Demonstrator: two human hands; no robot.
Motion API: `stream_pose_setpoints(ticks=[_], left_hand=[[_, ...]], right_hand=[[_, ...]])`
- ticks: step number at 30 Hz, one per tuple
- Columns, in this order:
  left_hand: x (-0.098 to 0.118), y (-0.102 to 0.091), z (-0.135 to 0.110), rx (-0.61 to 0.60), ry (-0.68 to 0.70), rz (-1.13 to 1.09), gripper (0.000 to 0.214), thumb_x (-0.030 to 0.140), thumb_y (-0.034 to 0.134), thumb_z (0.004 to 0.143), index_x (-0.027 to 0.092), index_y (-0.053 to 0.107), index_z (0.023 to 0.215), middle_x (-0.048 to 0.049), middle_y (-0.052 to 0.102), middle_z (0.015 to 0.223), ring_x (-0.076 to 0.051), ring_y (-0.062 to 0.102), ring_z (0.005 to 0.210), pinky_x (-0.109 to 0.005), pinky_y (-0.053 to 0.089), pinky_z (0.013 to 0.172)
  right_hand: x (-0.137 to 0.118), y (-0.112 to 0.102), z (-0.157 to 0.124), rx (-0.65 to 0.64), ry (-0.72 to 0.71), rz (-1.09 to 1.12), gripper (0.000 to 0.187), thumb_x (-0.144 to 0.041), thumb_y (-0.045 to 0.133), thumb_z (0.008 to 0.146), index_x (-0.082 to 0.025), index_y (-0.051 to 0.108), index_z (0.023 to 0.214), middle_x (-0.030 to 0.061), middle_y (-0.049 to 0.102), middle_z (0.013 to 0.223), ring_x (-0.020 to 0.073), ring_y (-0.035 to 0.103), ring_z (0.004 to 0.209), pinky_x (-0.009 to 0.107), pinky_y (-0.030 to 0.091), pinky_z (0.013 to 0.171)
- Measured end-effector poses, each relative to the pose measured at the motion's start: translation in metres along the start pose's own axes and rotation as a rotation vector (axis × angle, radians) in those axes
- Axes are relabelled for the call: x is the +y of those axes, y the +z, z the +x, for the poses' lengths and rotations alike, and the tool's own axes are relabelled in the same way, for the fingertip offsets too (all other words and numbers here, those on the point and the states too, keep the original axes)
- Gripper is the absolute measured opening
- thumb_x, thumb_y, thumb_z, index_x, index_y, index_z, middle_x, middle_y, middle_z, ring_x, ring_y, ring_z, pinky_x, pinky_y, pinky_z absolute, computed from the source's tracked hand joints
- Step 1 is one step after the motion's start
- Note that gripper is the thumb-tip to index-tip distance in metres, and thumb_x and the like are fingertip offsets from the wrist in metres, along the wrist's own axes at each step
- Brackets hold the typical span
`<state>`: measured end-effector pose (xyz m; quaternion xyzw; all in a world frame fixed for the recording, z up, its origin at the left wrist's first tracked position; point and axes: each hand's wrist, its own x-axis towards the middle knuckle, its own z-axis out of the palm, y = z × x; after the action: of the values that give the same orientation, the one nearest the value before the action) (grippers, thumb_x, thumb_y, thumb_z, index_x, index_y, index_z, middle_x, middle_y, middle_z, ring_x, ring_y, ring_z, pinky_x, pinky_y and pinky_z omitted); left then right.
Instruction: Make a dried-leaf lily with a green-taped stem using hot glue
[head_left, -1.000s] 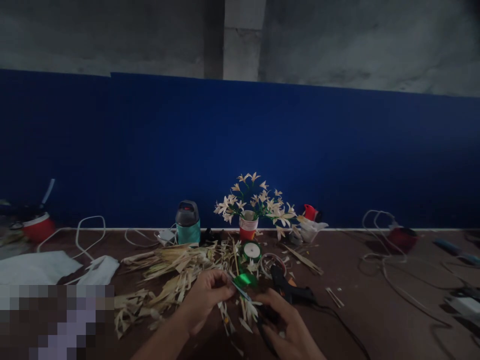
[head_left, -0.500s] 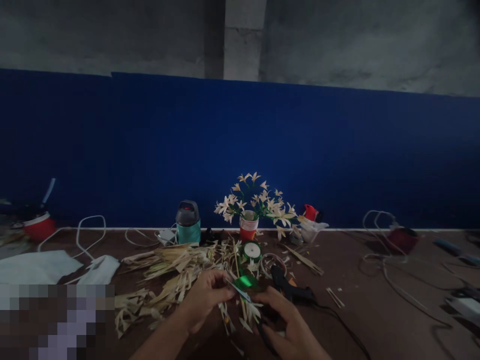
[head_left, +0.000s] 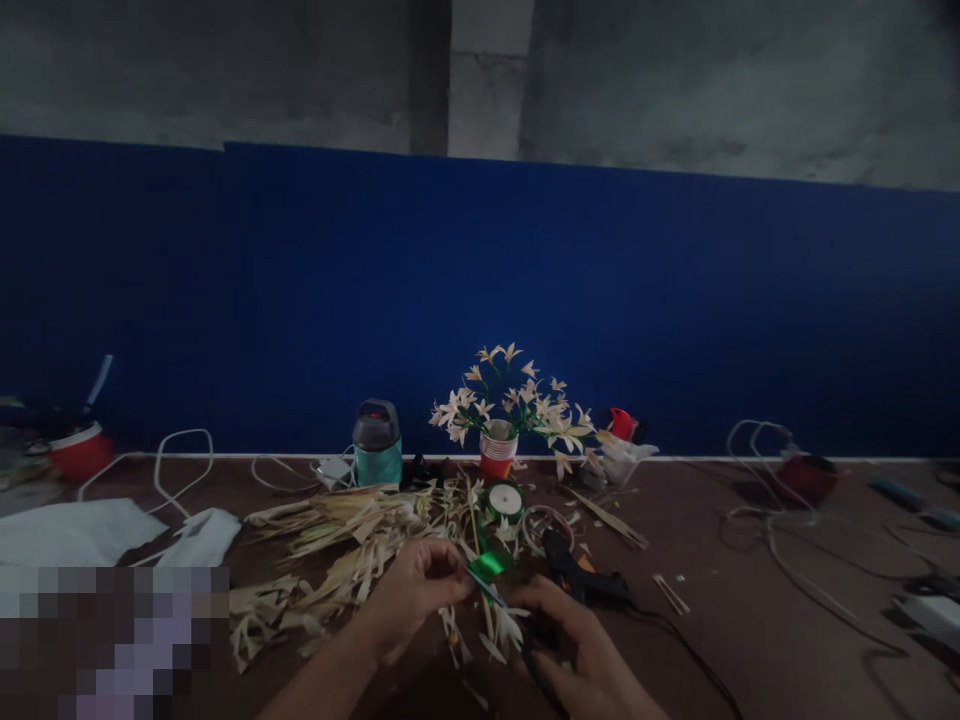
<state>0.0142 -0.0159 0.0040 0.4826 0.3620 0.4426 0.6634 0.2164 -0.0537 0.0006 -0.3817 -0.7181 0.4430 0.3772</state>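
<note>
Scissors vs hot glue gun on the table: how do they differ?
The scissors are held in the right hand; the hot glue gun lies on the table. The scissors are slim and pale-bladed; the hot glue gun is bulkier, black with some orange. It trails a cord; the scissors show none. Both have dark handles.

In front of the paper cup point(head_left: 496, 464), leftward, a bare left hand point(head_left: 411, 590) and bare left forearm point(head_left: 326, 668); rightward, a bare right hand point(head_left: 568, 640) and bare right wrist point(head_left: 619, 690) (dim light blurs finer detail).
</note>
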Motion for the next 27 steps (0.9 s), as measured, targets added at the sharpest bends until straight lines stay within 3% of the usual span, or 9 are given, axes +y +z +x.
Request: stream_pose_setpoints(ticks=[12, 20, 27], left_hand=[[0.0061, -0.0002, 0.0003, 0.044, -0.029, -0.041, 0.024, 0.029, 0.078, 0.051, 0.013, 0.061, 0.059, -0.0005, 0.063, 0.055, -0.011, 0.053, 0.053, -0.022, 0.037, 0.056], [0.0032, 0.0003, -0.0004, 0.054, 0.003, -0.065, 0.028, 0.032, 0.079, 0.054, 0.013, 0.060, 0.060, -0.0005, 0.063, 0.056, -0.012, 0.054, 0.055, -0.023, 0.037, 0.058], [0.0023, 0.0008, -0.0001, 0.040, 0.024, -0.059, 0.028, 0.033, 0.078, 0.055, 0.013, 0.059, 0.059, -0.0006, 0.063, 0.055, -0.010, 0.053, 0.054, -0.022, 0.037, 0.057]], right_hand=[[0.0024, -0.0068, 0.0007, 0.009, 0.032, -0.141, 0.049, -0.003, 0.054, 0.058, -0.021, 0.063, 0.103, 0.0049, 0.061, 0.097, 0.0213, 0.056, 0.095, 0.030, 0.043, 0.085], [0.0045, -0.0061, 0.0013, -0.018, -0.015, -0.139, 0.042, -0.009, 0.055, 0.065, -0.022, 0.065, 0.103, 0.0039, 0.060, 0.083, 0.0183, 0.058, 0.079, 0.027, 0.047, 0.073], [-0.0023, -0.0061, 0.0020, -0.036, -0.039, -0.122, 0.039, -0.011, 0.052, 0.071, -0.024, 0.065, 0.105, 0.0042, 0.062, 0.088, 0.0191, 0.058, 0.086, 0.029, 0.046, 0.079]])
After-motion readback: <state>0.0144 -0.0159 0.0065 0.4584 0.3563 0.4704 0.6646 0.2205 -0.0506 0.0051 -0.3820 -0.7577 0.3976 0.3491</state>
